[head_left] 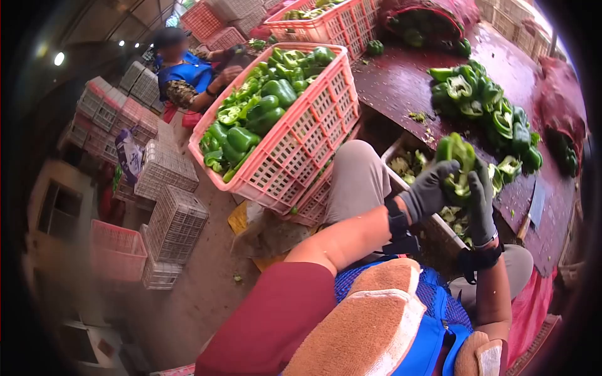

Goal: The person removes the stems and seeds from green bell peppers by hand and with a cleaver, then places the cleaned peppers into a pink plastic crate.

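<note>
Sits at a broad dark-red table [389,88], spread across the right and far side. Has a pink crate [326,135] close on the left, heaped with green peppers [279,94], some cut. Faces a long pile of mostly cut peppers [503,121] on the table, to the right. Has a tray [444,227] of pale scraps below, by the table's near edge. Has the grip of left hand [434,187] and right hand [481,212], both grey-gloved, clamped on an opened pepper [456,151] (one piece or two, cannot tell), above the tray and left of the pile.
</note>
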